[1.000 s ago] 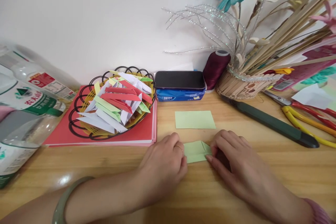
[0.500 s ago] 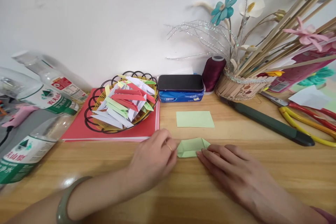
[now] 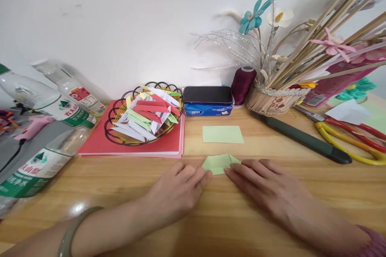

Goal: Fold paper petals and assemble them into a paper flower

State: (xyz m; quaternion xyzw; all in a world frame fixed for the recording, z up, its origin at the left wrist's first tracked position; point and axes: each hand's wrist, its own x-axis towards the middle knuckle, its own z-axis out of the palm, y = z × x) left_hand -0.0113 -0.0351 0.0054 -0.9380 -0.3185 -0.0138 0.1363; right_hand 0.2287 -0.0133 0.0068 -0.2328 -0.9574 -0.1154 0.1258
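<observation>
A folded paper [image 3: 219,164] is flanked by both hands on the counter [image 3: 301,176]; a sheet [image 3: 222,134] lies behind it, a basket [image 3: 144,115] further left.

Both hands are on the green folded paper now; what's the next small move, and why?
Probably press along the near fold to crease it: the left hand and right hand lie flat at either end of the green folded paper, whose far flaps look slightly raised.

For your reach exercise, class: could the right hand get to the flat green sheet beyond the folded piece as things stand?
Probably yes. The right hand rests at the folded paper, and the flat green sheet lies just beyond on bare table, with nothing between them.
</observation>
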